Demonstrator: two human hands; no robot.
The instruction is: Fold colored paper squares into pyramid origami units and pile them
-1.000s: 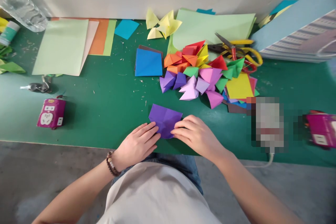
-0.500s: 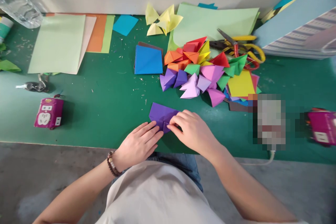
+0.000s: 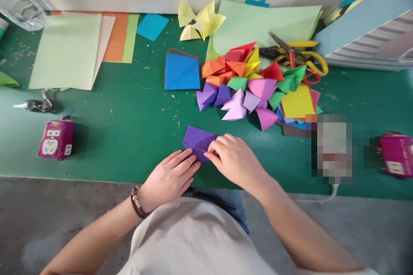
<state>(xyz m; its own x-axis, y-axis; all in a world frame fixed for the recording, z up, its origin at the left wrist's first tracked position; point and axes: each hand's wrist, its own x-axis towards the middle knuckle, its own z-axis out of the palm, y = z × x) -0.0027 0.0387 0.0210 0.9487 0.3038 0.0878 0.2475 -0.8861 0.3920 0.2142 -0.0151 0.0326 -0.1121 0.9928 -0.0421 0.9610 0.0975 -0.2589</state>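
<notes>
- We see a paper craft workshop, with a green workbench (image 3: 106, 150) over a bare concrete floor (image 3: 64, 227).
- On it we see sheets of coloured paper (image 3: 66, 51), folded paper shapes (image 3: 238, 94) and yellow-handled scissors (image 3: 292, 58).

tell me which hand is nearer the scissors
Right hand is nearer, below and left of the scissors; left hand is farther, also below and left.

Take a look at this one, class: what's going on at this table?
A person is working on a folded sheet of purple origami paper with both hands on a green work surface. Their left hand rests against its lower edge, and their right hand presses on top. Beyond lies a heap of folded paper shapes in many colours, beside yellow-handled scissors.
</notes>
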